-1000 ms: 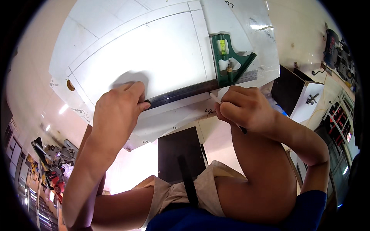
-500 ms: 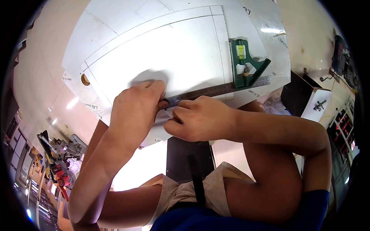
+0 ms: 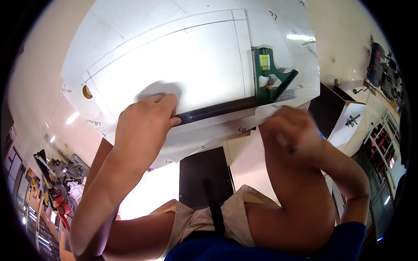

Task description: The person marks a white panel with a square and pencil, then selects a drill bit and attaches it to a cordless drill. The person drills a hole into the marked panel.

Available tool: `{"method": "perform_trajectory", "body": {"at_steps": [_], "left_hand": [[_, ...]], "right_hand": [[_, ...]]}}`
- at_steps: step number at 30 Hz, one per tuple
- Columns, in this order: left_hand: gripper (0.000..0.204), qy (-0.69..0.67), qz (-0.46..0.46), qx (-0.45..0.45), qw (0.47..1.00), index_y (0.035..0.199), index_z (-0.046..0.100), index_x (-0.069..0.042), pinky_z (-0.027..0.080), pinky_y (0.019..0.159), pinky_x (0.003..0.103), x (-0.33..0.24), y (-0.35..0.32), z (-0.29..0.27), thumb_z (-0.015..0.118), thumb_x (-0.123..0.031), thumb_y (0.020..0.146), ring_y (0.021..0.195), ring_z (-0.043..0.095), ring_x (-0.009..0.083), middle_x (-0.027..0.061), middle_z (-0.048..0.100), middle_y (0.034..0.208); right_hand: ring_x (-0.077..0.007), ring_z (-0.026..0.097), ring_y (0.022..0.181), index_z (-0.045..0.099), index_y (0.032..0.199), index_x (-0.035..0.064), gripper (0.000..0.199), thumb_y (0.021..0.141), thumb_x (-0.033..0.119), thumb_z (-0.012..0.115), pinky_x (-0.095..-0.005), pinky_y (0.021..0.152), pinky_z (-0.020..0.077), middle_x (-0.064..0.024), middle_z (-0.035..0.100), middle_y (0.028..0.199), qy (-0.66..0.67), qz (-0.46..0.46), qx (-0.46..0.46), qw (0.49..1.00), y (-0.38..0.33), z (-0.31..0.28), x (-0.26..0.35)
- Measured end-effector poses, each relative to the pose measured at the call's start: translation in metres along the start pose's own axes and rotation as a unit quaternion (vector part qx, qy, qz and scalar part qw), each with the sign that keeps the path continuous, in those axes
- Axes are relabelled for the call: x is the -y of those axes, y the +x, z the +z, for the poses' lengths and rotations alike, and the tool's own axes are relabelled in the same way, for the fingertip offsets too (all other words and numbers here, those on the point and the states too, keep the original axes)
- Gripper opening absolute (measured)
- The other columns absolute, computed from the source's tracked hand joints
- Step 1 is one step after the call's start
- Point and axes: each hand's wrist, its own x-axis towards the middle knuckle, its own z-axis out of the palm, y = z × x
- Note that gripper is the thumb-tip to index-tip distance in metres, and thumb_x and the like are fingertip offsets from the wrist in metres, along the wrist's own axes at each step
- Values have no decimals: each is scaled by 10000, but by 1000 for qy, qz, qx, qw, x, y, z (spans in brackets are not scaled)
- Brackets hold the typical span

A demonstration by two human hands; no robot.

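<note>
A white rectangular board (image 3: 204, 56) with thin pencil lines near its edges lies in front of me. Along its near edge runs the dark metal blade of a combination square (image 3: 263, 80), whose green head with a yellow-green level vial sits at the board's right side. My left hand (image 3: 146, 122) is closed over the blade's left end, thumb at the near edge and fingers on the board. Off to the right, below the square's head and over my thigh, my right hand (image 3: 296, 132) is smeared by motion; its fingers look curled, but what they hold is unclear.
Under the board is a larger film-covered white sheet (image 3: 300, 56) with a round hole at its left. A dark box (image 3: 328, 106) stands to the right. Red power tools (image 3: 63, 202) are on the floor at left, and another tool (image 3: 379, 65) at far right.
My right hand has moved away from the blade, rightward over my thigh. My left hand stays at the blade's end. The whole view has shifted slightly.
</note>
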Motion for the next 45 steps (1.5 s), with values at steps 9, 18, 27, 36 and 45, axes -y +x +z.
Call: {"method": "perform_trajectory", "body": {"at_steps": [9,18,27,36,45], "left_hand": [[275,-1,-1,-3,1000,779,531,-27,481,644,442,-6,5,-8,787,-126,757,723,613,369,146,612,758],[264,12,1,3,1000,817,562,-57,516,629,434,-9,3,-4,786,-183,761,721,639,335,111,634,803],[327,64,-84,13,994,993,606,-69,563,776,441,11,-13,23,740,-315,824,948,677,317,134,686,1004],[608,17,77,-209,975,1199,627,-63,464,951,501,-20,-69,-43,642,-560,847,1123,595,341,174,640,1198],[334,-135,156,-114,972,933,624,6,475,569,332,-83,-176,-153,582,-320,991,602,584,175,94,630,696]], "right_hand": [[-221,585,566,580,843,36,221,703,-44,731,-323,489,444,-60,576,667,-23,70,-132,989,-71,-38,-5],[-353,668,897,611,1186,3,446,757,50,724,-418,767,551,-190,669,1112,-7,-113,-194,974,-3,-26,-38],[-360,542,1001,463,1363,-21,831,710,371,795,-483,955,402,-184,560,1130,-305,-4,-87,948,14,-7,-13],[-397,605,927,390,1456,46,928,728,462,789,-454,833,503,-229,576,1070,-305,-55,7,951,13,-79,51],[-336,566,1008,422,1410,-21,873,688,228,845,-412,977,439,-133,587,1038,-329,-205,-222,895,42,-143,258]]}}
